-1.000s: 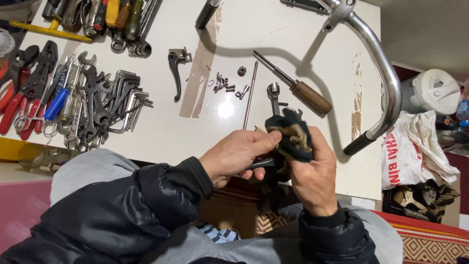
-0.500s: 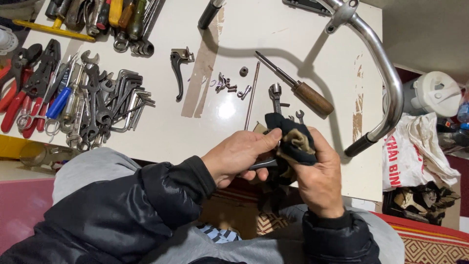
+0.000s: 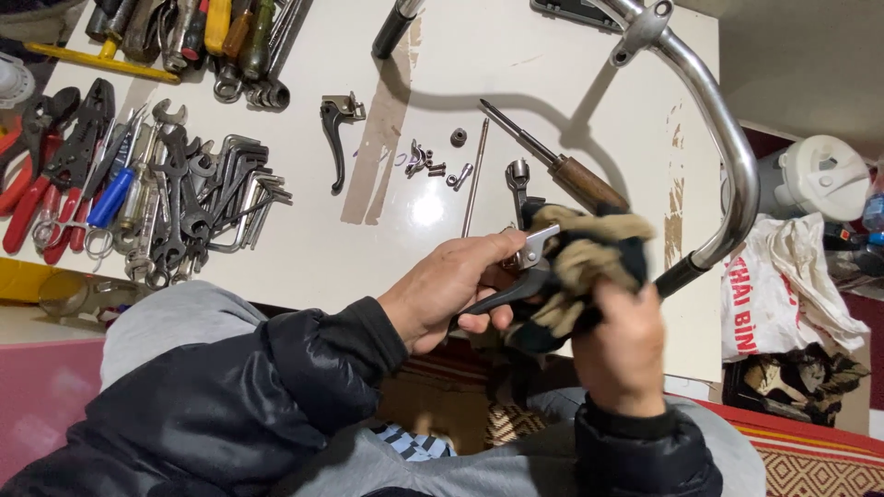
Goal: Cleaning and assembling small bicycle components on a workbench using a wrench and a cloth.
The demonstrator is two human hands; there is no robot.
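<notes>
wiping is the step we judge to be in hand: our left hand [image 3: 451, 290] closes around a dark brake lever [image 3: 516, 276] with a silver clamp end, held just above the near edge of the surface [image 3: 589, 83], while our right hand [image 3: 619, 345] grips a bunched dark and tan rag [image 3: 580, 267] pressed against that lever. turning the lever inside the rag seems the sensible next call, so the clamp end gets covered too. just beyond lie a wooden-handled screwdriver [image 3: 562, 170], a thin rod [image 3: 474, 175] and a scatter of small bolts [image 3: 428, 166]. a second lever [image 3: 333, 138] rests farther left, beside the spread of wrenches [image 3: 189, 202] and pliers [image 3: 46, 156]. the chrome handlebar [image 3: 727, 138] arcs close by our right hand and crowds that side.
</notes>
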